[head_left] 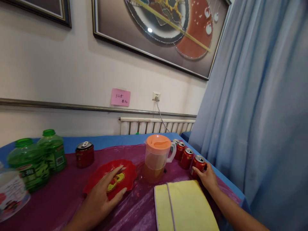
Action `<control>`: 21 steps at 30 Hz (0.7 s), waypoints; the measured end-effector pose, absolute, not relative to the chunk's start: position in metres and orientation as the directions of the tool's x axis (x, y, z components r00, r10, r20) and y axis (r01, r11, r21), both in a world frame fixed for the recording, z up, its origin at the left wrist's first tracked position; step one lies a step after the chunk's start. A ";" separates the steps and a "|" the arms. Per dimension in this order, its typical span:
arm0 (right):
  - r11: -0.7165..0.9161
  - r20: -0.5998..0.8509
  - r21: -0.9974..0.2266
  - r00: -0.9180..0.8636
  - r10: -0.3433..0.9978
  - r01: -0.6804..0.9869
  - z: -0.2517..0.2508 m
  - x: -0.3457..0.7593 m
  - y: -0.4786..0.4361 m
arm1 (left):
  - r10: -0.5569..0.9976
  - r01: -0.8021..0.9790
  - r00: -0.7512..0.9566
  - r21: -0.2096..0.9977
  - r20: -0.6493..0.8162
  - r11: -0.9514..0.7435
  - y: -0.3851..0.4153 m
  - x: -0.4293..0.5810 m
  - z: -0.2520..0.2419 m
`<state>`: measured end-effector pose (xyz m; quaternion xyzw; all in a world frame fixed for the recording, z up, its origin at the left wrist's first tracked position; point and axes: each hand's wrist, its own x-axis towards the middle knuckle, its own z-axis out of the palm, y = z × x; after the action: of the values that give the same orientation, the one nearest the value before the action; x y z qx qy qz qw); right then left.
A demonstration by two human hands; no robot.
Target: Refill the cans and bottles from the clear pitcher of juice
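The fingers [115, 171] of the left hand [103, 195] are spread apart and lie flat on the plate [130, 175], I think to hold it steady on the shiny cover [60, 199]. The right hand [208, 178] has its fingers closed around the near can [198, 163], low on its side, close to the right edge of the bench [108, 141]. Beyond these fingers more cans [186, 157] stand in a row. The jug [156, 157] is between both hands and a cloth [190, 205] lies just beside the right wrist. Left of the plate there is open room. The bottles [29, 163] stand well apart.
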<state>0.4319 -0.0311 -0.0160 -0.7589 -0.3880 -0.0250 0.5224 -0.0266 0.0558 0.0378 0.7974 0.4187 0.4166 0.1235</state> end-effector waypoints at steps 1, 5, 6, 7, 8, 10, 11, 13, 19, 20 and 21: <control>-0.165 0.442 -0.766 0.696 0.565 0.621 -0.018 0.432 -0.029 | 0.776 0.567 0.298 0.551 0.556 -0.613 0.056 -0.027 0.038; -0.209 0.417 -0.754 0.700 0.581 0.623 -0.021 0.430 -0.026 | 0.769 0.555 0.291 0.554 0.569 -0.620 0.061 -0.028 0.037; -0.206 0.408 -0.759 0.698 0.588 0.617 -0.020 0.430 -0.026 | 0.759 0.546 0.298 0.548 0.579 -0.633 0.063 -0.029 0.037; -0.196 0.403 -0.765 0.694 0.597 0.613 -0.019 0.429 -0.028 | 0.748 0.539 0.306 0.540 0.590 -0.646 0.065 -0.029 0.037; -0.181 0.404 -0.771 0.689 0.601 0.610 -0.018 0.428 -0.030 | 0.739 0.534 0.311 0.533 0.597 -0.656 0.067 -0.030 0.037; -0.157 0.439 -0.771 0.694 0.571 0.617 -0.017 0.423 -0.040 | 0.734 0.536 0.304 0.528 0.608 -0.659 0.070 -0.032 0.037; -0.149 0.473 -0.762 0.699 0.537 0.630 -0.017 0.419 -0.048 | 0.737 0.541 0.292 0.530 0.609 -0.653 0.070 -0.033 0.038; -0.123 0.545 -0.724 0.673 0.500 0.679 -0.021 0.405 -0.068 | 0.752 0.551 0.269 0.545 0.602 -0.632 0.071 -0.034 0.040; 0.283 0.477 -0.449 -0.040 0.878 0.847 -0.051 0.334 -0.127 | 0.784 0.548 0.235 0.588 0.575 -0.595 0.066 -0.032 0.049; 0.293 0.435 -0.402 -0.101 0.895 0.868 -0.056 0.324 -0.131 | 0.786 0.542 0.239 0.593 0.570 -0.595 0.064 -0.031 0.050; 0.292 0.408 -0.359 -0.132 0.903 0.886 -0.059 0.315 -0.133 | 0.788 0.536 0.247 0.597 0.564 -0.597 0.063 -0.031 0.052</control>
<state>0.3150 -0.1329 -0.0590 -0.5948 -0.7523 0.0151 0.2830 -0.0306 0.0632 0.0517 0.7768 0.4259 0.4414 0.1425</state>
